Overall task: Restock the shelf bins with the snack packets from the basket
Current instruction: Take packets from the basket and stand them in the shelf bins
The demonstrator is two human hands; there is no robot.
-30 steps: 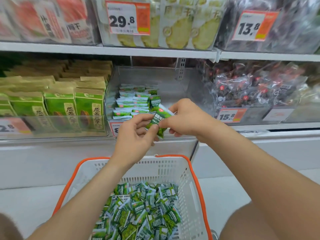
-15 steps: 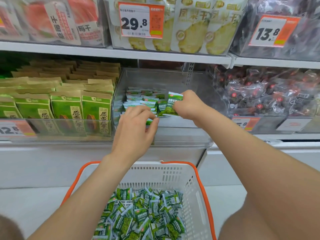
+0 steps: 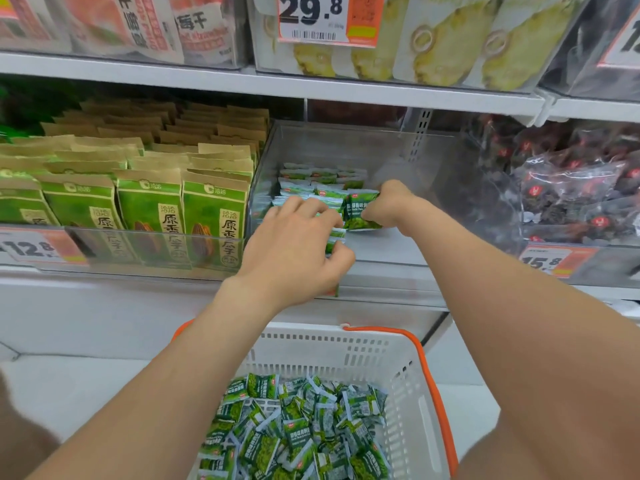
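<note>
One basket held dozens of green packets. In the single clear bin, the right hand pinched one packet upright beside the stocked rows. The left hand curled round a small stack, count hidden.

Upper price tag reads 29.8, left tag 12.8, right tag 15.8; green bags say 洽洽.

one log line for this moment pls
step: placing | right hand: holds green packet inside clear bin | left hand: grips packet row at bin front | basket: holds loose packets
</note>
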